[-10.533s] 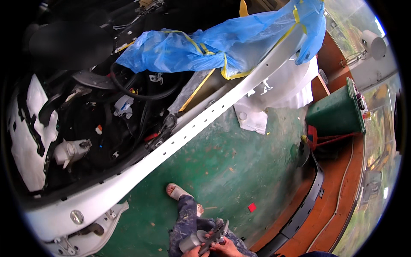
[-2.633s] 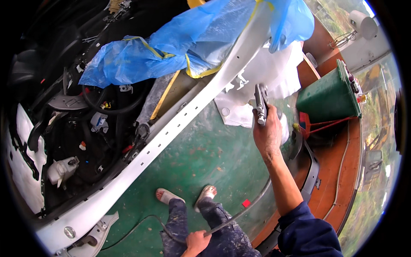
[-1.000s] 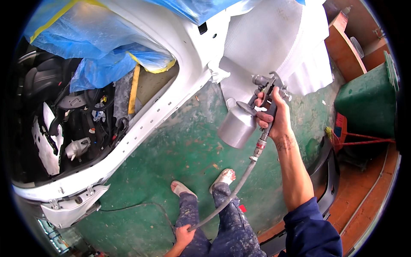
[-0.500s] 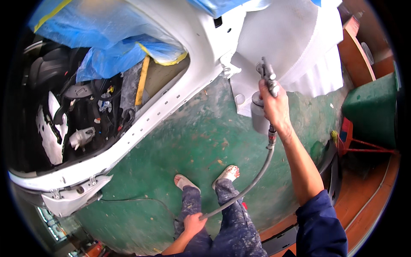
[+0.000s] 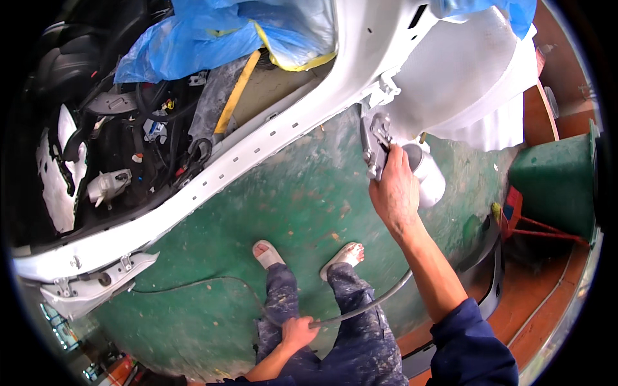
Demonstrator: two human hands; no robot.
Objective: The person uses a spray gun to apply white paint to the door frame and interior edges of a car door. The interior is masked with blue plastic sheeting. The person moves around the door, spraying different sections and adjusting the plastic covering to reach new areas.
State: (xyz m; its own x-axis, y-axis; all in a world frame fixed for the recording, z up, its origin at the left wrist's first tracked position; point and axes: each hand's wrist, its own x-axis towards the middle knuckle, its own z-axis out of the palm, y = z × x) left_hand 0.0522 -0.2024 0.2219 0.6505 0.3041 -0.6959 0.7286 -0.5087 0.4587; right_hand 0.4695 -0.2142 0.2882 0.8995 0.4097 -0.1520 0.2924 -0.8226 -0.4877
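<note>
My right hand (image 5: 394,186) is wrapped round the handle of a metal spray gun (image 5: 377,132). The gun is turned on its side, and its grey-white paint cup (image 5: 431,182) sticks out to the right of my fingers. At my lap, my left hand (image 5: 298,334) is closed round a grey air hose (image 5: 364,307), which runs up to the right behind my right forearm. Just left of the gun's nozzle end runs the white door sill (image 5: 257,154) of a car body. White sheeting (image 5: 444,77) covers the part beyond the gun.
Blue masking film (image 5: 193,48) with yellow tape hangs over the stripped car interior on the left. A dark green bin (image 5: 553,180) and a red metal frame stand at the right. The hose trails over the green floor (image 5: 212,238). A black curved trim (image 5: 479,270) lies behind my right arm.
My right hand has turned the spray gun leftwards and brought it down near the sill; its cup now points right. The view has shifted, and my left hand keeps its hold on the hose.
</note>
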